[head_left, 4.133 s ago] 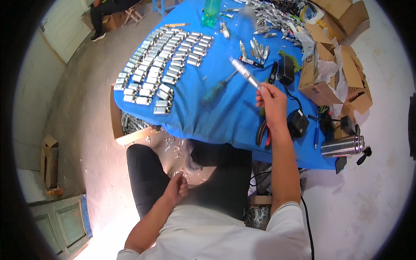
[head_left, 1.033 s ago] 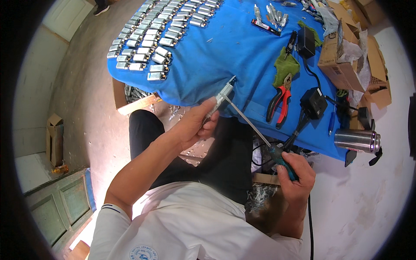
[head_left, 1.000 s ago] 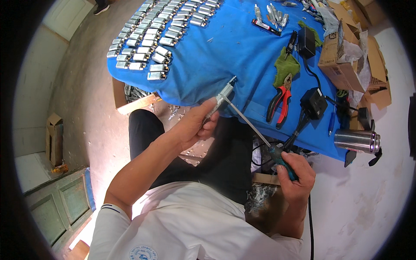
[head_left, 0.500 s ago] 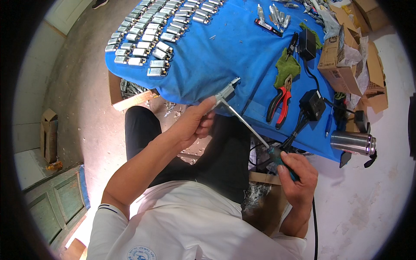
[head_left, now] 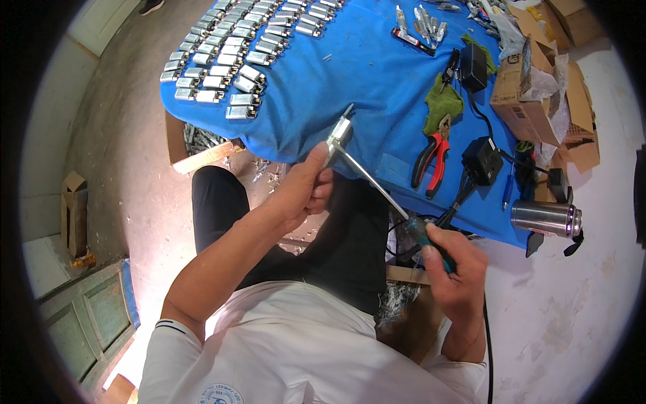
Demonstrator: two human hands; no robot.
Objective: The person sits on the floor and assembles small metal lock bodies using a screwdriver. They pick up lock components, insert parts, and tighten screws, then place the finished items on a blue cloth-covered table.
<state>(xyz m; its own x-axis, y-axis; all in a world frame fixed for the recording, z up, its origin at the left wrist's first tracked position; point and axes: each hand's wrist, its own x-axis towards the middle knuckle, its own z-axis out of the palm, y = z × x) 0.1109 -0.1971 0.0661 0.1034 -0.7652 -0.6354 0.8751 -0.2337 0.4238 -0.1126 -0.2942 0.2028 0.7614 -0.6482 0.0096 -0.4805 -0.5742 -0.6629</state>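
Note:
A small silver rectangular device (head_left: 342, 130) with a thin end piece is pinched in my left hand (head_left: 309, 182) at the table's near edge. Its thin end points away from me. My right hand (head_left: 459, 264) grips the teal handle of a screwdriver (head_left: 371, 180), whose long metal shaft runs up and left. The shaft's tip meets the device's side close to my left thumb; the exact contact is too small to make out. Many similar silver devices (head_left: 232, 60) lie in rows at the far left of the blue-covered table (head_left: 316, 74).
Right of my hands lie red-and-black pliers (head_left: 433, 161), a green cloth (head_left: 444, 108), a black adapter (head_left: 482, 161) with cables and a blue pen (head_left: 509, 194). A steel flask (head_left: 546, 219) lies near the right edge. An open cardboard box (head_left: 528, 94) stands behind it.
The device has turned more upright in my left hand, its thin end swinging left. My right hand has moved slightly up and left with the screwdriver.

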